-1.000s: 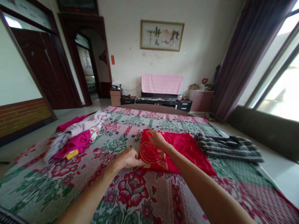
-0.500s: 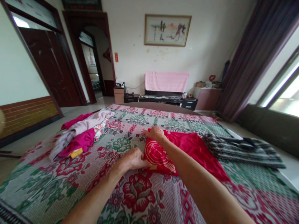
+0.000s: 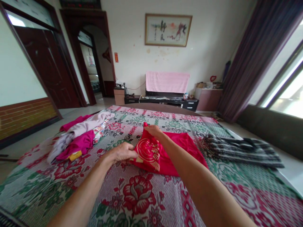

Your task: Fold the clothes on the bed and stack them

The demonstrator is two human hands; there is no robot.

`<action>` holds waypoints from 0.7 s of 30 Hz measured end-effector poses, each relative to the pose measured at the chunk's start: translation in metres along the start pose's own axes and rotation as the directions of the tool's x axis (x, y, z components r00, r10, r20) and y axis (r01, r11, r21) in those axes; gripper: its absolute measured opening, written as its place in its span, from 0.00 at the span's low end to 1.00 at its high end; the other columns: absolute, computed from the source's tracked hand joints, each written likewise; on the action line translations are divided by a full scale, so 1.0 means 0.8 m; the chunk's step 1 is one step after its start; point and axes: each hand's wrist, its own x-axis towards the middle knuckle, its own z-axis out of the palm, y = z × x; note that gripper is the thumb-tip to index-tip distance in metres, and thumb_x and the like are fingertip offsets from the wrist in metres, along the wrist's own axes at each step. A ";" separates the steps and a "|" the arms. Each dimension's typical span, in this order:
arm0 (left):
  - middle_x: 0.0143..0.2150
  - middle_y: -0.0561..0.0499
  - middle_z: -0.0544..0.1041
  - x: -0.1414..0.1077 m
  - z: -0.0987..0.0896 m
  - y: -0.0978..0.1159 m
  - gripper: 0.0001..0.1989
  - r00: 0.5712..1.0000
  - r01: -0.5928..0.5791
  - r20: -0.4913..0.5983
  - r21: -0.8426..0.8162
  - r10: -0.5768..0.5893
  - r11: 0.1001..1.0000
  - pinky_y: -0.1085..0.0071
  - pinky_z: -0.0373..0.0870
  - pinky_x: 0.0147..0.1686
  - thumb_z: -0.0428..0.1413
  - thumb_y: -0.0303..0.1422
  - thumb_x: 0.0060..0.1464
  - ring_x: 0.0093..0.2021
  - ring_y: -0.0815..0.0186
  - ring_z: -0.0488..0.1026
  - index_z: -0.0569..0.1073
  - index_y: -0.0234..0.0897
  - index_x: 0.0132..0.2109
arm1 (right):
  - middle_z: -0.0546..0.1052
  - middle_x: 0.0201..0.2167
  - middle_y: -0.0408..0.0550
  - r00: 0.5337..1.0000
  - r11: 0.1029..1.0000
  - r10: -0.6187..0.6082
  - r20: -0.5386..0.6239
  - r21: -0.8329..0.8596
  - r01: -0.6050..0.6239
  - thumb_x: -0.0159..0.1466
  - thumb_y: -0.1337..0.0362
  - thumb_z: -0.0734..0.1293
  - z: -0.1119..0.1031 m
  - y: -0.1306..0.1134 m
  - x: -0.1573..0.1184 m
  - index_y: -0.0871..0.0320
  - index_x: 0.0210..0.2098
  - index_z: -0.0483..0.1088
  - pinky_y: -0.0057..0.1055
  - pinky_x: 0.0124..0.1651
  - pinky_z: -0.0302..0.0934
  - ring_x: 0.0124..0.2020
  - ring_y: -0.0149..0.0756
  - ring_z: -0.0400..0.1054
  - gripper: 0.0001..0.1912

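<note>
A red cloth (image 3: 151, 154) with a gold printed round pattern lies on the flowered bed cover (image 3: 139, 195), in front of me. My left hand (image 3: 124, 152) pinches its near left corner. At the far left corner, my right hand (image 3: 152, 130) grips the cloth, and a small red tip sticks up beyond the fingers. The left edge is lifted a little between both hands, while the right part lies loosely folded on the cover, partly hidden by my right forearm.
A heap of pink, magenta and pale clothes (image 3: 87, 126) lies on the left. To the right is a folded black-and-white striped garment (image 3: 243, 151). Beyond the bed stand a low black cabinet (image 3: 174, 101) and a pink-covered object (image 3: 167, 82).
Both hands have moved left, pulling the red cloth with them. Its right end has slid away from the striped garment, and the left edge now rises slightly.
</note>
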 end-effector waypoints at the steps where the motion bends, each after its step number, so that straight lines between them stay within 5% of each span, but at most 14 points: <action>1: 0.23 0.57 0.70 -0.006 -0.010 0.000 0.12 0.999 -0.011 -0.034 -0.042 0.010 0.999 0.76 0.59 0.21 0.57 0.39 0.38 0.23 0.70 0.67 0.69 0.36 0.30 | 0.71 0.17 0.41 0.999 0.996 0.016 0.031 0.083 -0.019 0.61 0.60 0.65 0.004 -0.004 -0.002 0.59 0.28 0.70 0.25 0.27 0.66 0.22 0.30 0.68 0.10; 4: 0.23 0.58 0.69 -0.022 -0.027 0.008 0.13 0.992 -0.064 -0.120 -0.134 0.048 0.989 0.77 0.58 0.21 0.57 0.38 0.38 0.24 0.70 0.67 0.67 0.37 0.32 | 0.70 0.18 0.39 0.993 0.961 0.058 0.101 0.265 -0.082 0.64 0.61 0.62 0.009 -0.015 -0.007 0.59 0.29 0.67 0.25 0.27 0.66 0.19 0.26 0.66 0.09; 8: 0.24 0.57 0.70 -0.026 -0.012 0.029 0.13 0.973 -0.180 -0.180 -0.203 0.144 0.962 0.77 0.56 0.21 0.57 0.39 0.40 0.22 0.72 0.64 0.69 0.36 0.34 | 0.70 0.19 0.39 0.988 0.904 0.086 0.129 0.407 -0.132 0.64 0.64 0.62 -0.014 -0.015 -0.010 0.59 0.29 0.65 0.25 0.27 0.67 0.19 0.25 0.66 0.08; 15: 0.27 0.52 0.74 0.010 0.060 0.082 0.11 0.857 -0.494 -0.184 -0.027 0.481 0.869 0.75 0.61 0.27 0.56 0.36 0.46 0.26 0.71 0.67 0.74 0.33 0.34 | 0.72 0.19 0.41 0.992 0.797 0.079 0.094 0.592 -0.120 0.60 0.67 0.65 -0.108 0.023 -0.021 0.60 0.27 0.67 0.24 0.25 0.64 0.18 0.26 0.65 0.06; 21: 0.28 0.50 0.77 0.037 0.136 0.118 0.14 0.839 -0.517 -0.121 0.128 0.531 0.846 0.73 0.62 0.29 0.55 0.35 0.46 0.28 0.68 0.69 0.79 0.30 0.36 | 0.71 0.16 0.40 0.990 0.827 0.142 -0.004 0.550 -0.117 0.58 0.65 0.67 -0.172 0.078 -0.047 0.59 0.24 0.65 0.22 0.22 0.61 0.17 0.26 0.64 0.08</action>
